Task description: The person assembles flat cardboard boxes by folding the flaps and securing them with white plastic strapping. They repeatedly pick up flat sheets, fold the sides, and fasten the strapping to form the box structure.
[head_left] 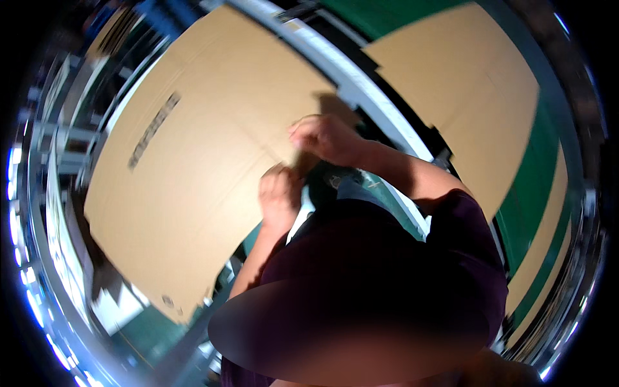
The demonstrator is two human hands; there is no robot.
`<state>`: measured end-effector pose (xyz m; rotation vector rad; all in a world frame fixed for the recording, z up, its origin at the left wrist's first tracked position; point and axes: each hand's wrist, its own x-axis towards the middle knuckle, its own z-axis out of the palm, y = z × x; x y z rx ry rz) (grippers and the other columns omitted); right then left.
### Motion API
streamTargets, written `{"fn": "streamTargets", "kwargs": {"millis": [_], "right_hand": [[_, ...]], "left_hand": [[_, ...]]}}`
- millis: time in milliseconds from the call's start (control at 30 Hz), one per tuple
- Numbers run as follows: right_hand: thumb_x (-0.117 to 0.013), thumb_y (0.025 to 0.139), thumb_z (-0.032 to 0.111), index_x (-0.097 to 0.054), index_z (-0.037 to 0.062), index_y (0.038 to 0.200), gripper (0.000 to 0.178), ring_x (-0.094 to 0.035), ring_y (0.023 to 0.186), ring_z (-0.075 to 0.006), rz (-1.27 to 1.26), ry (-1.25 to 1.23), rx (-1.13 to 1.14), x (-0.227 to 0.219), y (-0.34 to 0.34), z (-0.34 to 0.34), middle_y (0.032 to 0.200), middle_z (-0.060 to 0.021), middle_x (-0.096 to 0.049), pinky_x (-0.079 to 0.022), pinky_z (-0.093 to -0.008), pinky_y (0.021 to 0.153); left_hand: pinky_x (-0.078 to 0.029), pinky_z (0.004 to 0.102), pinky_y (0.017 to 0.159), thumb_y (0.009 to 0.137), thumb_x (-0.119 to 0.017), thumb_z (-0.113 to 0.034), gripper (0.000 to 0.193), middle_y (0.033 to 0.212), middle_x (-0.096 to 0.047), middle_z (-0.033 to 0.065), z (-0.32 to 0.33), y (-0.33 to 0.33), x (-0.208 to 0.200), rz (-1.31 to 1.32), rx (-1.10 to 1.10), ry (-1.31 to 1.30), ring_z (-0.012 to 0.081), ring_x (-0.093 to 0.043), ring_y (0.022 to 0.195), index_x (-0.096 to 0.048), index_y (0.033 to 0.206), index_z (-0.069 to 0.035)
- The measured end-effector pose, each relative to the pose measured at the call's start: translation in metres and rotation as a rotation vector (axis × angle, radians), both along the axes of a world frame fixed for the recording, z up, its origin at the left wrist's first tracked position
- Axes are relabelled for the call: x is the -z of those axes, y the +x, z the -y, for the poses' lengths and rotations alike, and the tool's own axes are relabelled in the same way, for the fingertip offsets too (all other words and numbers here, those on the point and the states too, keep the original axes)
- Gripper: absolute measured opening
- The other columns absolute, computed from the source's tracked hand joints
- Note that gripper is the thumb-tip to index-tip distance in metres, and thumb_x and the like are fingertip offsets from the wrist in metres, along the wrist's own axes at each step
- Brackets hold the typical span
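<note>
A large brown cardboard sheet [213,109] lies in front of me, with a dark printed strip towards its left side and a faint crease across it. At its near edge my left hand [280,197] has its fingers curled over the board and closed on it. Further right, my right hand [325,138] is closed too, its fingers bent in a pinch by the same edge. What the right fingers hold is hidden. Between the hands shows a shaded brown patch that blurs into the sheet's edge.
A pale metal rail [361,80] runs along the sheet's right side. Beyond it another cardboard sheet [471,97] rests on a green surface [532,187]. Racks and white frames [77,138] stand at the left, with stacked cardboard [116,32] at the far left.
</note>
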<state>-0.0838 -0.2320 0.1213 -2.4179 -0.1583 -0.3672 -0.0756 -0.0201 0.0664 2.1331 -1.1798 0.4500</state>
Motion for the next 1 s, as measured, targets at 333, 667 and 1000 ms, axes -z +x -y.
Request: {"fn": "streamTargets", "kwargs": {"millis": [333,667,1000], "right_hand": [[-0.066,0.083,0.03,-0.059,0.0034,0.07,0.031,-0.059,0.07,-0.0366,0.0,0.027,1.07,0.162,-0.138,0.257,0.076,-0.0167,-0.062,-0.047,-0.0417,0.061],[-0.045,0.091,0.015,-0.028,0.0181,0.145,0.056,-0.027,0.138,-0.0326,-1.095,-0.928,1.274,0.22,-0.388,0.349,0.151,-0.0069,-0.026,-0.026,-0.0511,0.107],[-0.06,0.071,-0.002,-0.043,0.0031,0.133,0.065,-0.044,0.125,-0.0379,-0.34,-0.36,0.87,0.131,-0.322,0.302,0.132,-0.0217,-0.048,-0.032,-0.044,0.107]], "left_hand": [[-0.05,0.0408,0.082,0.071,-0.071,-0.003,0.018,0.093,-0.062,0.0121,-0.002,-0.007,-0.012,0.124,0.06,0.171,0.0311,-0.06,0.092,-0.064,0.087,-0.001],[-0.049,0.0452,0.085,0.077,-0.069,-0.011,0.016,0.092,-0.062,0.0125,0.0,-0.024,-0.014,0.057,-0.071,0.227,0.0322,-0.059,0.094,-0.067,0.088,0.0],[-0.051,0.0428,0.08,0.075,-0.066,-0.008,0.011,0.087,-0.062,0.0099,-0.019,-0.002,0.012,0.046,0.029,0.29,0.0287,-0.062,0.087,-0.065,0.082,0.0]]}}
